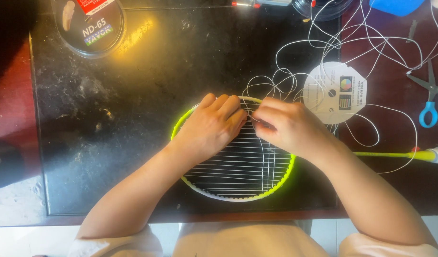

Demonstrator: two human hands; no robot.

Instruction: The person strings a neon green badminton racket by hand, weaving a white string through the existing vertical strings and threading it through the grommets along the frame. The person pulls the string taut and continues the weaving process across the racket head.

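Note:
A neon-yellow badminton racket head [276,183] lies flat on the black stone tabletop [133,109], partly strung with white string [238,166]. My left hand [211,126] rests palm down on the strings at the upper left of the frame. Beside it, my right hand [288,126] pinches a strand of white string near the top of the frame. The fingertips of both hands nearly meet. The racket's yellow shaft [390,154] runs off to the right toward a white handle end.
Loose white string [371,47] lies in loops at the upper right around a white round card spool [335,93]. Blue-handled scissors [430,102] lie at the right edge. A round lidded tin [90,26] sits upper left. A blue object [395,5] is at the top right.

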